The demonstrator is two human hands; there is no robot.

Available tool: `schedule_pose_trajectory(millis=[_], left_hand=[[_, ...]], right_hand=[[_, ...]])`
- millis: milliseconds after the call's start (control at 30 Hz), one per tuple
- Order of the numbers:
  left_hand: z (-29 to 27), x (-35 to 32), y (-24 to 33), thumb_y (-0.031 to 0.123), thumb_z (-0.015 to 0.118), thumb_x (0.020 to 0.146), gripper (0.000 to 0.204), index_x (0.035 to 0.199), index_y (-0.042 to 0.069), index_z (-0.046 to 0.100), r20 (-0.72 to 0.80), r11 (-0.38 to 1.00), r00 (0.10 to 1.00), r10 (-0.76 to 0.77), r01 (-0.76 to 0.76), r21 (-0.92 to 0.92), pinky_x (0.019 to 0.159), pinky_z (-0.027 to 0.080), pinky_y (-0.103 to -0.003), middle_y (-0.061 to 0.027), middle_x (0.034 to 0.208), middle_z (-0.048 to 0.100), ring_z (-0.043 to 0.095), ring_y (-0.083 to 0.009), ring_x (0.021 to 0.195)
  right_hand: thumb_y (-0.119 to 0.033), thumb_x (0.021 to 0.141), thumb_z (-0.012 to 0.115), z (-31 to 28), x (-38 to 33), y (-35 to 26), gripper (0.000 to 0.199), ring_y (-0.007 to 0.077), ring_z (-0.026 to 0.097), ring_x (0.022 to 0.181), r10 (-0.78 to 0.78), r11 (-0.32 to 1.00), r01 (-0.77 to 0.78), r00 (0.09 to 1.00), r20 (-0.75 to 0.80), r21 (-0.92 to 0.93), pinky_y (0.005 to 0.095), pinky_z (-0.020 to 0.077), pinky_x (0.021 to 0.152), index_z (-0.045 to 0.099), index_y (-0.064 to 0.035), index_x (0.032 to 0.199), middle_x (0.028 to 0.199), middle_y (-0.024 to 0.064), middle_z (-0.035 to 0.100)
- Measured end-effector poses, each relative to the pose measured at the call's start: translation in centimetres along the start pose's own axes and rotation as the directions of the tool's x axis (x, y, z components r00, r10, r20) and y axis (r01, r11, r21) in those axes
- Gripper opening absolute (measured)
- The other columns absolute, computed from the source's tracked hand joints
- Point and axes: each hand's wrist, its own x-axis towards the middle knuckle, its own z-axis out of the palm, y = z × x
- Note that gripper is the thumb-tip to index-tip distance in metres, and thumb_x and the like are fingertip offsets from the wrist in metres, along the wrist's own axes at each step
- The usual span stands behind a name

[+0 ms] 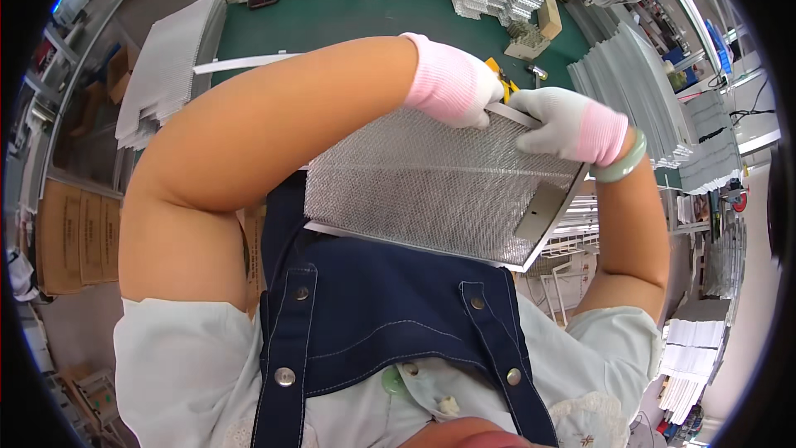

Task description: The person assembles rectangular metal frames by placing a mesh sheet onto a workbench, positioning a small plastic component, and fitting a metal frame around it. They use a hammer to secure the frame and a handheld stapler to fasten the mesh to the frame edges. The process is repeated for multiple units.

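At far left a stack of white mesh sheets (170,66) lies on the green table (348,21); our left hand (452,83) — pink-cuffed glove — pinches the far edge of the mesh filter panel (431,182); the panel, a framed rectangle of fine metal mesh, is tilted against our apron, long axis left to right; our right hand (564,120) is closed on the same edge, just beside — both equally near.
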Motion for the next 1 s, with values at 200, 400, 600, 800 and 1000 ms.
schedule_pose_trajectory(millis=[200,400,600,800,1000], left_hand=[[1.0,-0.6,-0.6,0.034,0.055,0.097,0.034,0.103,0.002,0.062,-0.038,0.996,0.997,0.066,-0.068,-0.049,0.078,0.052,-0.041,-0.0162,0.088,0.067,0.067,-0.0328,0.087],[5.4,-2.5,-4.4,0.039,0.054,0.096,0.034,0.088,0.007,0.062,-0.406,0.979,0.914,0.029,0.056,0.196,0.064,0.053,-0.046,-0.0138,0.069,0.064,0.065,-0.0369,0.069],[6.7,-4.0,-5.1,0.035,0.055,0.097,0.030,0.091,0.006,0.061,-0.385,0.996,0.923,-0.020,0.052,0.072,0.065,0.052,-0.045,-0.0155,0.073,0.064,0.065,-0.0374,0.072],[5.1,-5.3,-4.8,0.032,0.053,0.098,0.026,0.097,0.007,0.060,-0.228,0.993,0.967,-0.114,0.120,0.012,0.073,0.052,-0.043,-0.0148,0.083,0.066,0.065,-0.0357,0.081],[5.4,-7.8,-6.9,0.029,0.058,0.094,0.023,0.090,0.006,0.058,-0.299,0.987,0.948,-0.109,0.140,0.083,0.068,0.052,-0.044,-0.0152,0.080,0.066,0.065,-0.0343,0.076]], right_hand=[[-0.036,0.094,0.060,7.0,0.8,-0.2,0.032,0.0372,0.063,0.069,-0.139,0.986,0.048,0.773,-0.619,-0.162,0.0428,0.0504,0.063,0.063,-0.0052,0.087,0.071,0.0165,0.063],[-0.039,0.096,0.058,8.7,1.6,2.0,0.039,0.0363,0.062,0.064,-0.119,0.984,0.010,0.772,-0.624,-0.176,0.0463,0.0485,0.058,0.057,-0.0064,0.074,0.067,0.0138,0.061],[-0.039,0.094,0.061,8.6,2.0,2.2,0.037,0.0346,0.061,0.066,-0.078,0.995,0.098,0.835,-0.544,0.008,0.0428,0.0479,0.061,0.061,-0.0046,0.081,0.067,0.0140,0.060],[-0.040,0.094,0.061,7.3,2.1,1.5,0.038,0.0331,0.060,0.070,-0.071,0.991,0.116,0.868,-0.491,0.063,0.0409,0.0476,0.066,0.063,-0.0037,0.085,0.071,0.0144,0.060],[-0.039,0.095,0.059,6.7,2.3,1.8,0.038,0.0345,0.061,0.071,-0.087,0.994,0.108,0.898,-0.432,0.025,0.0415,0.0476,0.067,0.061,-0.0026,0.084,0.072,0.0165,0.060]])
